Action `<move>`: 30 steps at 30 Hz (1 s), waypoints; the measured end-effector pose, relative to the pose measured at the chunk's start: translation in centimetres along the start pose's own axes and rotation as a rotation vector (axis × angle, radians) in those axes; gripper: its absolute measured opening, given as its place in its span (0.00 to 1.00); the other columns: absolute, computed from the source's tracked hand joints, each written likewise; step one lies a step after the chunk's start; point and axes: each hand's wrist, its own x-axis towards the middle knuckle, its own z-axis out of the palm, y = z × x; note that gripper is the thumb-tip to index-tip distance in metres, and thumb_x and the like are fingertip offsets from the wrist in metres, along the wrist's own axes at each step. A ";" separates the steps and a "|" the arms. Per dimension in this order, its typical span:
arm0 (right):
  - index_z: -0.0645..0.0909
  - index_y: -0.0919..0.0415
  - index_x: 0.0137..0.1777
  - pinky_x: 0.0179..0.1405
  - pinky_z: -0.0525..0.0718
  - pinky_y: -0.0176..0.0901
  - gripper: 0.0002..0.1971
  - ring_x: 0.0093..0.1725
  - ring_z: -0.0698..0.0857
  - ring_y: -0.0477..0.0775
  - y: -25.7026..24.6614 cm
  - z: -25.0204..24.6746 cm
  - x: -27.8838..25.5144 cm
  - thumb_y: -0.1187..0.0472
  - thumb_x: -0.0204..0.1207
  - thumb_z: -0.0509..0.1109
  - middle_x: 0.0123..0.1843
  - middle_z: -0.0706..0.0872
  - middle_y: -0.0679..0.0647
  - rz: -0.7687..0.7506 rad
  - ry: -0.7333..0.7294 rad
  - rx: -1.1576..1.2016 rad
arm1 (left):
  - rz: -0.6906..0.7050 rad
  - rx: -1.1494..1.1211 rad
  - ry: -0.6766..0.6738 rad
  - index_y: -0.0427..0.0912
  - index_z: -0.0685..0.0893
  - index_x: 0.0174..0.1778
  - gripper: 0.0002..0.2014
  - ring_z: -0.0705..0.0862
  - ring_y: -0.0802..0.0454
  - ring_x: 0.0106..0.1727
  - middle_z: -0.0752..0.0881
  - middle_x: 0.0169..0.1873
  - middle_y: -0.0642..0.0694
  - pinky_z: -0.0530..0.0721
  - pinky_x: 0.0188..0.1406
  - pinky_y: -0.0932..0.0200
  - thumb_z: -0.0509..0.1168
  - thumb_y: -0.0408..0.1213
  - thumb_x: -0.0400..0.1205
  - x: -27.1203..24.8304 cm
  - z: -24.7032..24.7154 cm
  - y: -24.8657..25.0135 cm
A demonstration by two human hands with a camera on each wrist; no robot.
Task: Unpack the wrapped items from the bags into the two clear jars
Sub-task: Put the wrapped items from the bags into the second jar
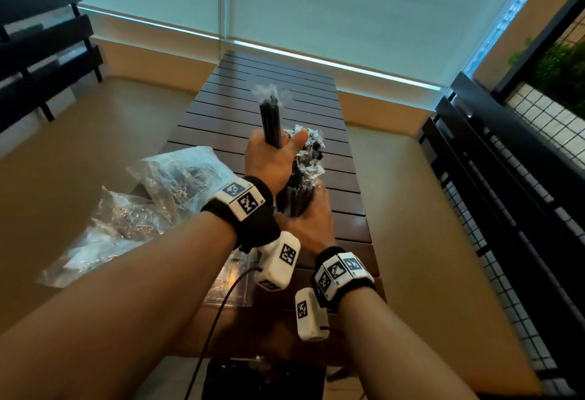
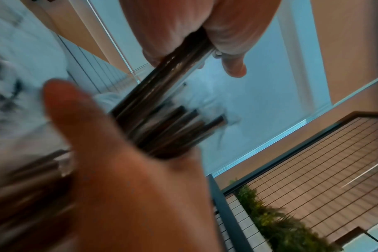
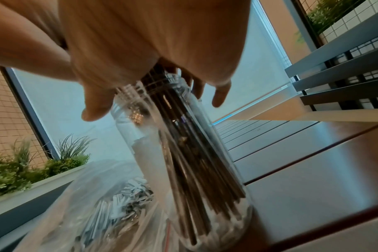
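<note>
Two hands work over a slatted wooden table (image 1: 278,83): the left hand (image 1: 272,159) grips a bundle of wrapped black straws (image 1: 270,121) upright, while the right hand (image 1: 311,219) wraps a clear jar (image 1: 297,190) already packed with straws. Plastic bags (image 1: 148,203) lie at left. From the left wrist, blurred fingers (image 2: 222,34) clamp the dark straws. From the right wrist, the jar stands on the table, the straw-filled bag touching it.
</note>
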 end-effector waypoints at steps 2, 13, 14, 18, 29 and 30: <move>0.61 0.45 0.74 0.57 0.86 0.62 0.54 0.59 0.85 0.53 -0.4 0.3 0.2 0.33 0.48 0.82 0.61 0.83 0.47 0.020 0.013 0.028 | 0.027 0.083 -0.042 0.48 0.70 0.23 0.24 0.78 0.47 0.31 0.76 0.28 0.44 0.86 0.42 0.43 0.76 0.55 0.72 -0.8 -0.2 -1.5; 0.67 0.54 0.70 0.58 0.85 0.59 0.49 0.60 0.82 0.52 -1.2 1.1 0.7 0.34 0.51 0.81 0.62 0.78 0.49 0.008 0.063 -0.014 | 0.501 0.417 -0.199 0.46 0.58 0.82 0.52 0.71 0.46 0.73 0.67 0.74 0.41 0.75 0.67 0.56 0.76 0.61 0.67 -0.1 -2.6 1.0; 0.68 0.53 0.68 0.57 0.85 0.59 0.47 0.59 0.82 0.52 -1.2 1.2 0.7 0.34 0.50 0.80 0.61 0.79 0.49 0.029 0.068 -0.020 | 0.578 0.470 -0.241 0.44 0.58 0.83 0.49 0.71 0.44 0.74 0.67 0.75 0.39 0.74 0.68 0.55 0.74 0.58 0.71 0.2 -2.5 1.5; 0.70 0.46 0.60 0.50 0.86 0.63 0.30 0.50 0.84 0.50 -1.1 2.0 0.9 0.34 0.61 0.71 0.53 0.81 0.45 0.023 0.058 -0.062 | 0.526 1.032 -0.606 0.43 0.60 0.84 0.31 0.59 0.45 0.84 0.62 0.83 0.42 0.59 0.81 0.39 0.47 0.57 0.88 -0.7 -2.3 -0.6; 0.63 0.39 0.54 0.54 0.84 0.63 0.17 0.53 0.83 0.55 -0.4 2.2 0.7 0.44 0.72 0.68 0.54 0.80 0.49 -0.018 0.082 -0.186 | 0.519 1.128 -0.664 0.40 0.67 0.81 0.27 0.55 0.44 0.85 0.65 0.82 0.41 0.49 0.85 0.46 0.45 0.50 0.89 -1.8 -1.2 -1.6; 0.62 0.38 0.51 0.54 0.83 0.65 0.16 0.52 0.83 0.55 -0.4 2.2 0.7 0.45 0.72 0.68 0.53 0.80 0.49 -0.012 0.082 -0.181 | 0.507 1.117 -0.668 0.39 0.68 0.80 0.26 0.56 0.44 0.85 0.66 0.81 0.41 0.50 0.85 0.47 0.46 0.50 0.89 -1.9 -1.2 -2.1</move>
